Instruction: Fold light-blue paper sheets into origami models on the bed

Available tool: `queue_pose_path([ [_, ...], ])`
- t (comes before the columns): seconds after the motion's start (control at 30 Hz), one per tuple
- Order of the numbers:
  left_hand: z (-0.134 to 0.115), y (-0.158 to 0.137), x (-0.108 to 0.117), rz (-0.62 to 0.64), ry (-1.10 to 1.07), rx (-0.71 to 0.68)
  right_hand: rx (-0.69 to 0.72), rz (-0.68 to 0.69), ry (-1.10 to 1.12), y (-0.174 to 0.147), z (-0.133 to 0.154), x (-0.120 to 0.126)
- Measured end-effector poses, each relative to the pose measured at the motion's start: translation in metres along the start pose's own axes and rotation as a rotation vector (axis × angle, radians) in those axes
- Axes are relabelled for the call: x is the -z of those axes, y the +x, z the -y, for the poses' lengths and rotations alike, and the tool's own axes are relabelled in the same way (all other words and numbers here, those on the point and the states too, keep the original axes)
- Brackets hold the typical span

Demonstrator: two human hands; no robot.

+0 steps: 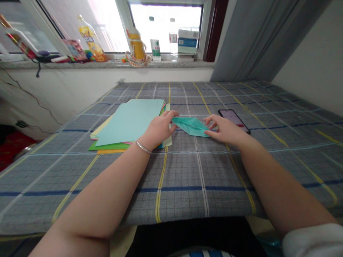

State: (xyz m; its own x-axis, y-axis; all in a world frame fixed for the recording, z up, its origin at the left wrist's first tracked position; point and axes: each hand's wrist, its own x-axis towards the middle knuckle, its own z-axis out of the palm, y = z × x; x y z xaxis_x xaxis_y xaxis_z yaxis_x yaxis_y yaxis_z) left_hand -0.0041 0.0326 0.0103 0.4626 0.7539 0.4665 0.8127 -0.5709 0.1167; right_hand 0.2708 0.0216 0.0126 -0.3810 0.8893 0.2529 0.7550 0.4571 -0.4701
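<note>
A folded piece of teal paper (192, 126) is stretched between my two hands above the plaid cloth. My left hand (160, 129), with a silver bangle at the wrist, pinches its left end between thumb and fingers. At the right end, my right hand (221, 129) has its thumb against the paper's lower corner, while its fingers are raised and slightly apart. The paper has creases and a raised ridge along its middle. Beside and partly under my left hand lies a stack of coloured paper sheets (128, 121), pale blue on top.
A plaid cloth (182, 171) covers the surface. A phone (233, 119) with its screen lit lies just beyond my right hand. On the windowsill (107, 65) stand a yellow-labelled bottle (92, 39), a yellow cup (137, 46) and boxes (187, 43). A grey curtain (249, 39) hangs at the right.
</note>
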Motion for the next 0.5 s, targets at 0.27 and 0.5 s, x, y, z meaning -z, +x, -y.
queue_pose_path([
  [0.27, -0.008, 0.0, -0.011, -0.195, 0.104, -0.147, -0.203, -0.137, 0.151, 0.004, 0.011, -0.012],
  [0.5, -0.01, -0.001, -0.009, -0.094, 0.217, -0.217, -0.28, 0.021, 0.447, 0.004, 0.012, -0.012],
])
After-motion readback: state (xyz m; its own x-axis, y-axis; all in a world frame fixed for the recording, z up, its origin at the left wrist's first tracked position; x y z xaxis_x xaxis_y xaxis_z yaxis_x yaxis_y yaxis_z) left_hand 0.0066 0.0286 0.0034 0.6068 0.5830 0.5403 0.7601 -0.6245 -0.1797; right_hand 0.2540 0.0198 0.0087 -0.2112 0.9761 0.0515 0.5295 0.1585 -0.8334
